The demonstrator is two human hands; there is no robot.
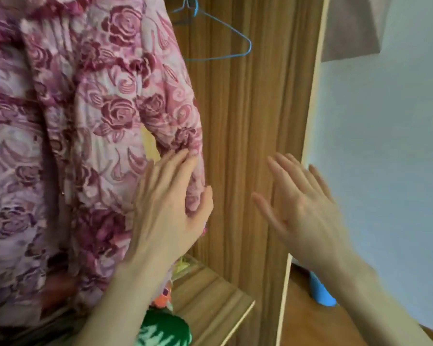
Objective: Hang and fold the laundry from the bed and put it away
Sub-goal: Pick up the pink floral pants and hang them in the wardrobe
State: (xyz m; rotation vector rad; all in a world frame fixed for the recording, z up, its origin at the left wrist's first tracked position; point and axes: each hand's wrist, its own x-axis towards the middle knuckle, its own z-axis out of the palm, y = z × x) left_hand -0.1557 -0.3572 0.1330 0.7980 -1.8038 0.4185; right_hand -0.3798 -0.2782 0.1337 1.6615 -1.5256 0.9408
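Left hand (171,203) on rose garment (98,116), seemingly flat

left hand (170,203): fingers extended, thumb curled | right hand (303,208): fingers spread, blurred
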